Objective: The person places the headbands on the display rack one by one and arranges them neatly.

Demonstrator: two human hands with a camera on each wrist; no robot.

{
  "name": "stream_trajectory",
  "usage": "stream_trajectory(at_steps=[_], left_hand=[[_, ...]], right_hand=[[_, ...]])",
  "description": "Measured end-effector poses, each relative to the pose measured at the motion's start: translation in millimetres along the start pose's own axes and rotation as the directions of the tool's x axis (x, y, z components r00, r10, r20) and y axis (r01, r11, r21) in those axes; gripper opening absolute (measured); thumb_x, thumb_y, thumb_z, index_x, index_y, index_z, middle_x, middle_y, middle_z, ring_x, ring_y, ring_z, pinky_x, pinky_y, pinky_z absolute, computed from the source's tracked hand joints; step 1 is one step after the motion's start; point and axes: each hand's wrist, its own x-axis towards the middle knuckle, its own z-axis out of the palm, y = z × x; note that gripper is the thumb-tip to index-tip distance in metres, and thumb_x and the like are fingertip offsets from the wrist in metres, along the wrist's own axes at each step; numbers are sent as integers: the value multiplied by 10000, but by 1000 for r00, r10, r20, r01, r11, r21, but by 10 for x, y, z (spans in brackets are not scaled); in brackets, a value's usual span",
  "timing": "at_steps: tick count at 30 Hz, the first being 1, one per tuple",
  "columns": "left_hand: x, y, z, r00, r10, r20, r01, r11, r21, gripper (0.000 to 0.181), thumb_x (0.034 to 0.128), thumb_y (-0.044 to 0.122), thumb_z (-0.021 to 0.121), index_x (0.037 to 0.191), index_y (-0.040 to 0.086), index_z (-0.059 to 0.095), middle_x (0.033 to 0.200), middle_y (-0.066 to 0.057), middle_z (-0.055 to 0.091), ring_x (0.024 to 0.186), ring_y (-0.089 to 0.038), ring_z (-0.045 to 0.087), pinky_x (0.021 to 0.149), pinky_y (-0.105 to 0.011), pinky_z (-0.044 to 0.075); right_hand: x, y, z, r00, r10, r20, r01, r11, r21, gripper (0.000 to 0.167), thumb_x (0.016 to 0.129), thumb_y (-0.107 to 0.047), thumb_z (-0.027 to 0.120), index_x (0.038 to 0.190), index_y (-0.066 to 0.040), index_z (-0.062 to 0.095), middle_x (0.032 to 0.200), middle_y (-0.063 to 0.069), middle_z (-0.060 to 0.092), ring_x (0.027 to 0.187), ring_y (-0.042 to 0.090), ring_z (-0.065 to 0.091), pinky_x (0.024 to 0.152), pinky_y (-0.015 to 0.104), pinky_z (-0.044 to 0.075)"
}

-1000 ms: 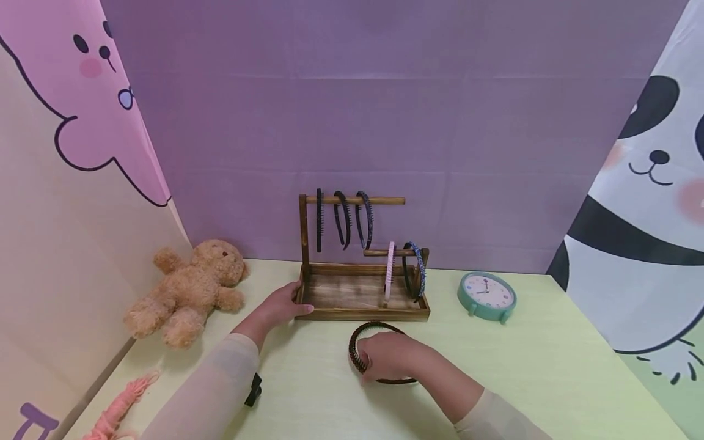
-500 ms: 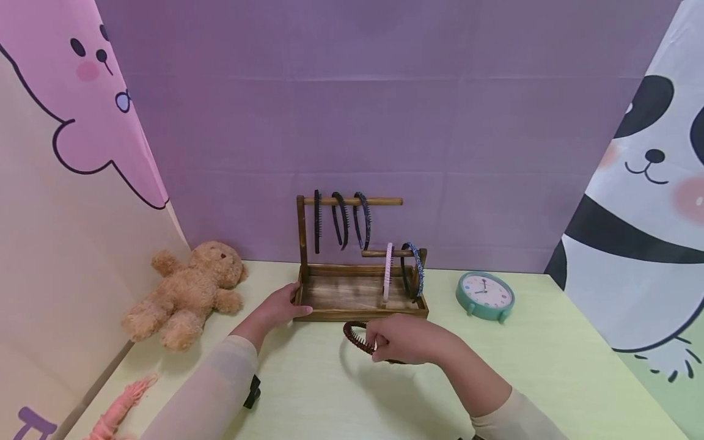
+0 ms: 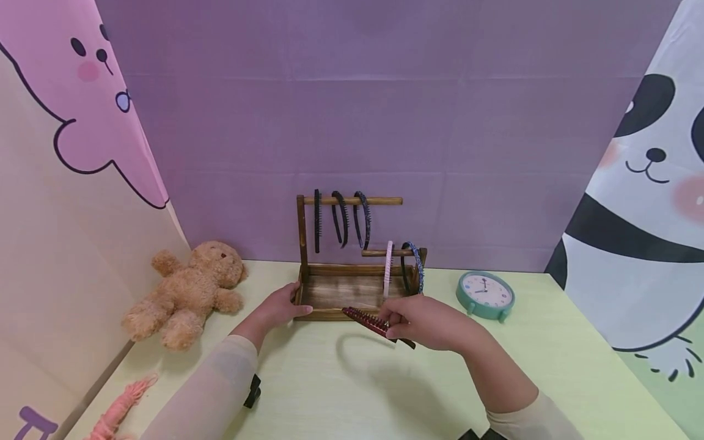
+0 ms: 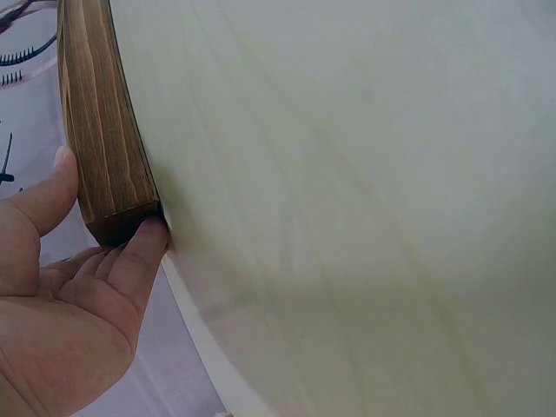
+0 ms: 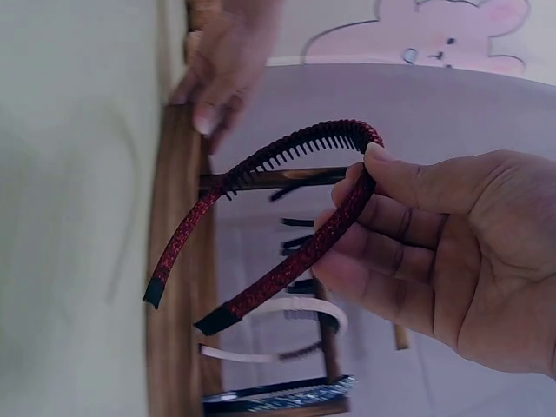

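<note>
My right hand (image 3: 426, 321) pinches a dark red glittery headband (image 5: 304, 256) with comb teeth inside, held above the table in front of a wooden headband rack (image 3: 343, 315). In the right wrist view, thumb and fingers hold it near its curved top, its two black-tipped ends pointing away from the hand. My left hand (image 3: 280, 305) grips the left end of the rack's tray, thumb at the front corner. On the upper bar hang three dark headbands (image 3: 341, 218). A pale pink headband (image 3: 387, 269) and a blue glittery headband (image 3: 419, 269) hang on the lower bar.
A brown teddy bear (image 3: 189, 293) lies left of the rack. Pink yarn (image 3: 118, 409) is at the table's front left. A teal round clock (image 3: 485, 295) stands on the right. A purple backdrop (image 3: 352, 122) rises behind the table (image 3: 308, 391).
My right hand has lifted the dark red headband off the table and carried it up, slightly right and nearer the rack, tilting it. The left hand stays on the rack.
</note>
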Motion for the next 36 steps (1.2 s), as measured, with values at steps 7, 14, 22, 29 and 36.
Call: stream_trajectory(at_steps=[7, 14, 22, 29, 36], left_hand=[[21, -11, 9, 1000, 9, -6, -9, 1000, 13, 796, 935, 253, 684, 1558, 41, 236, 1568, -198, 325, 1454, -389, 277, 1174, -540, 258], [17, -12, -2, 1000, 8, -5, -8, 1000, 10, 795, 937, 256, 682, 1557, 40, 235, 1571, -202, 317, 1457, -391, 270, 1173, -543, 257], [24, -28, 3, 1000, 1, 4, -1, 1000, 7, 794, 940, 257, 678, 1561, 48, 229, 1570, -202, 319, 1455, -390, 274, 1166, -548, 271], [19, -16, 7, 1000, -2, 2, 2, 1000, 4, 799, 940, 261, 678, 1564, 55, 222, 1574, -194, 314, 1461, -386, 262, 1173, -543, 256], [15, -7, 16, 1000, -3, 0, 3, 1000, 2, 796, 935, 258, 684, 1560, 53, 235, 1572, -194, 320, 1461, -380, 268, 1177, -536, 254]], right_hand=[[-131, 33, -194, 992, -44, -115, 48, 998, 39, 167, 951, -222, 654, 1114, -187, 640, 903, -119, 665, 844, 47, 628, 760, 278, 535], [-243, 48, -354, 972, 12, -234, 9, 996, 89, 236, 956, -311, 643, 1159, -191, 629, 978, -75, 665, 921, 99, 630, 827, 355, 529], [-356, 96, -483, 932, 26, -362, 36, 986, 164, 310, 967, -329, 624, 1212, -140, 613, 1025, -14, 647, 964, 144, 657, 866, 356, 562], [-409, 90, -563, 883, 70, -465, 13, 985, 174, 355, 987, -314, 598, 1269, -99, 570, 1005, 25, 662, 918, 174, 727, 925, 498, 539], [-430, 148, -631, 818, 109, -566, -7, 984, 180, 381, 1003, -327, 567, 1304, -94, 547, 1050, 52, 655, 922, 194, 731, 942, 482, 529]])
